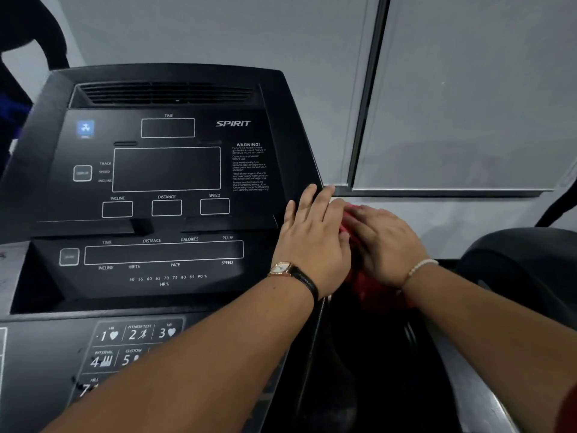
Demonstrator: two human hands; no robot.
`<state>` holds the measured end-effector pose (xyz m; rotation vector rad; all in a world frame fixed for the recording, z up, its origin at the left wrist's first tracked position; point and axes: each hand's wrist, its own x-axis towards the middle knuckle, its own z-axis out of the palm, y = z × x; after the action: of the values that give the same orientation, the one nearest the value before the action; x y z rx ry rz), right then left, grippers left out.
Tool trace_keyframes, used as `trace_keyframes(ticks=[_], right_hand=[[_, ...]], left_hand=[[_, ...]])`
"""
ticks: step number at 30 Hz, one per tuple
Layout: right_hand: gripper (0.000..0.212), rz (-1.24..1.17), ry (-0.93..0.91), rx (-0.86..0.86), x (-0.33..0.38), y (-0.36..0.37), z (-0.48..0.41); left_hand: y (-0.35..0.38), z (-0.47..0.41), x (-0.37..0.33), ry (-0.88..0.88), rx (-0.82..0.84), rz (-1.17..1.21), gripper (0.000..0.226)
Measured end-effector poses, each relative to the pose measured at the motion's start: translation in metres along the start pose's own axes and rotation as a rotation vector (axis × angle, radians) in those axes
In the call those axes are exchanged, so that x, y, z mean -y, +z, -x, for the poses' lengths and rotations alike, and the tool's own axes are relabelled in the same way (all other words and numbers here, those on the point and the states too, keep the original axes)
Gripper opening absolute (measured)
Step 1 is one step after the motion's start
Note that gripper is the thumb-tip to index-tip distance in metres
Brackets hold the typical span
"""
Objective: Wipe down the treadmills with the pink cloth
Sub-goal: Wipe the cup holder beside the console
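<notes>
**A:** Where does the pink cloth (pixel 373 290) sit?

**B:** Right of centre in the frame, against the right side edge of the treadmill console (pixel 249 126). The person's right hand (pixel 385 245) covers most of it. 2 patches show: a small one by the fingertips and a larger, crumpled one below the wrist.

**A:** Which way does it run?

**B:** Its long axis slants from upper left to lower right, roughly along the console's side edge. The upper end points toward the console's far corner.

**A:** How does that hand hold it?

**B:** The fingers lie stretched out over the cloth, pointing to the upper left, pressing rather than clutching. The thumb is hidden and the hand is a little blurred. A pale bead bracelet (pixel 420 266) circles the wrist.

**A:** And the left hand (pixel 312 242)?

**B:** It is flat with straight, slightly spread fingers, laid on the console's right margin below the warning text, fingertips aimed up the frame. It grasps nothing. Its thumb side lies just beside the right hand's fingertips. A watch (pixel 282 268) on a black strap sits on the wrist.

**A:** What does the console show?

**B:** It is black and tilted back, every screen dark, with "SPIRIT" at the panel's upper right. Keys numbered 1 to 5 show at lower left, partly behind the left forearm.

**A:** Behind it?

**B:** A grey wall (pixel 218 29), and a dark rounded housing (pixel 524 270) at the right edge.
</notes>
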<state>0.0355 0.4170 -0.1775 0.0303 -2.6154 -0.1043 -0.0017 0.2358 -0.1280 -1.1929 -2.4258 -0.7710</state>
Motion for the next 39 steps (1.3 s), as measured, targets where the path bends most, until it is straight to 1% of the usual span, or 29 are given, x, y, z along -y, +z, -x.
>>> trace_keyframes(ticks=[1,3,4,5,6,8,9,10,11,13,14,16,17,18,19,21,22,24,26,27,28,29,32,33,34,35,36,38,39], right_hand=[[0.046,-0.022,0.148,-0.005,0.004,-0.002,-0.005],[0.037,-0.101,0.537,-0.019,0.015,-0.004,-0.021],[0.035,-0.111,0.664,-0.016,0.022,-0.005,-0.027],[0.036,-0.085,0.693,-0.009,0.031,-0.006,-0.028],[0.041,-0.034,0.626,0.002,0.038,-0.005,-0.023],[0.055,0.085,0.342,0.037,0.047,0.000,-0.003],[0.059,0.123,0.212,0.036,0.044,0.002,0.007],[0.059,0.146,0.128,0.036,0.037,0.004,0.012],[0.057,0.158,0.082,0.024,0.028,0.003,0.014],[0.055,0.146,0.106,0.020,0.023,0.003,0.012],[0.055,0.120,0.178,0.008,0.027,0.001,0.009],[0.054,0.055,0.392,-0.064,0.040,0.001,0.004],[0.053,0.028,0.499,-0.071,0.046,0.003,0.003],[0.055,0.008,0.562,-0.042,0.052,0.003,0.001],[0.060,-0.006,0.562,0.017,0.055,0.005,0.002],[0.077,0.040,0.421,0.174,0.059,0.007,0.009],[0.079,0.080,0.329,0.232,0.058,0.007,0.016],[0.075,0.135,0.187,0.314,0.043,0.006,0.031],[0.074,0.221,0.046,0.265,0.028,0.005,0.036],[0.072,0.242,0.026,0.228,0.025,0.003,0.036],[0.069,0.231,0.057,0.185,0.025,0.000,0.033],[0.067,0.192,0.148,0.158,0.026,0.001,0.032],[0.065,0.053,0.540,0.068,0.042,0.004,0.026],[0.065,0.021,0.632,0.048,0.046,0.006,0.023],[0.065,-0.007,0.672,0.043,0.050,0.004,0.021],[0.067,-0.012,0.647,0.059,0.053,0.002,0.020],[0.071,0.008,0.541,0.115,0.054,0.002,0.024],[0.084,0.105,0.209,0.286,0.051,0.004,0.041],[0.088,0.152,0.027,0.302,0.047,0.005,0.051]], left_hand=[[0.000,0.000,0.000,0.001,-0.002,0.002,0.046],[0.000,0.001,0.000,-0.001,-0.007,0.004,0.046],[0.000,0.001,0.000,-0.001,-0.010,0.005,0.045],[-0.001,0.001,-0.001,-0.001,-0.011,0.007,0.045],[-0.001,0.001,-0.001,-0.001,-0.007,0.008,0.046],[-0.001,0.001,-0.002,-0.001,0.005,0.002,0.046],[-0.001,0.000,-0.001,-0.002,0.007,-0.002,0.046],[-0.001,0.000,-0.001,-0.002,0.007,-0.003,0.046],[-0.001,0.000,-0.001,-0.001,0.004,0.000,0.046],[-0.001,0.000,-0.001,0.000,0.003,0.004,0.045],[-0.001,0.000,0.000,0.000,0.004,0.006,0.046],[-0.001,0.001,0.000,-0.005,0.003,0.007,0.046],[-0.001,0.001,0.000,-0.006,0.002,0.009,0.046],[-0.002,0.001,0.000,-0.005,0.002,0.013,0.046],[-0.002,0.001,-0.001,-0.003,0.003,0.016,0.045],[-0.002,0.001,-0.001,0.000,0.005,0.021,0.044],[-0.002,0.001,-0.001,0.000,0.008,0.022,0.044],[-0.002,0.000,0.000,-0.002,0.011,0.024,0.043],[-0.002,0.000,0.001,0.000,0.012,0.019,0.043],[-0.001,0.000,0.001,0.001,0.015,0.019,0.043],[-0.001,0.000,0.001,0.000,0.015,0.022,0.043],[-0.001,0.001,0.001,-0.001,0.013,0.026,0.042],[-0.001,0.001,0.001,0.001,-0.002,0.026,0.042],[-0.001,0.001,0.001,0.003,-0.004,0.023,0.042],[0.000,0.001,0.001,0.004,-0.004,0.020,0.042],[0.000,0.001,0.001,0.003,-0.003,0.020,0.042],[0.000,0.001,0.001,0.001,-0.004,0.021,0.042],[0.001,0.001,0.002,0.002,-0.008,0.024,0.042],[0.001,0.001,0.002,0.004,-0.009,0.022,0.042]])
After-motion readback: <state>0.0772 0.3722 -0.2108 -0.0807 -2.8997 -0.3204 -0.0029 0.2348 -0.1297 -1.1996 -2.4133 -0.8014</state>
